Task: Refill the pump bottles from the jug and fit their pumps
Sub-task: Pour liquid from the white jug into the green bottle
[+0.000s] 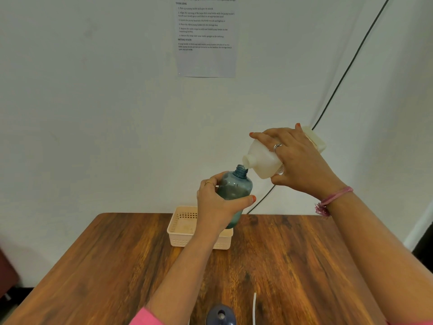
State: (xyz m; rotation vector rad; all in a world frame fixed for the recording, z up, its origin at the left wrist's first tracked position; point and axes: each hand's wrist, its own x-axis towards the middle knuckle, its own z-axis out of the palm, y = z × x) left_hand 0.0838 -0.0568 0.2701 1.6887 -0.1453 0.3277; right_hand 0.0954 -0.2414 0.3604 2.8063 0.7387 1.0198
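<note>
Centre frame, both held clear above the wooden table (281,266): the left hand (218,205) is wrapped round the body of a translucent blue pump bottle (235,187), thumb across its front, neck open and tipped slightly right. Just up and to the right, the right hand (297,158) clamps over a white jug (264,160), fingers spread on top and thumb beneath, tilted so its spout sits right at the bottle's mouth. I can't make out a stream. The danger looks plain: that narrow neck leaves little margin, so a steeper tilt or a drift of either hand would send soap down the bottle's outside and over the cream basket (182,228) below. At the bottom edge wait another dark blue bottle (220,316) and a white tube (255,308).
</note>
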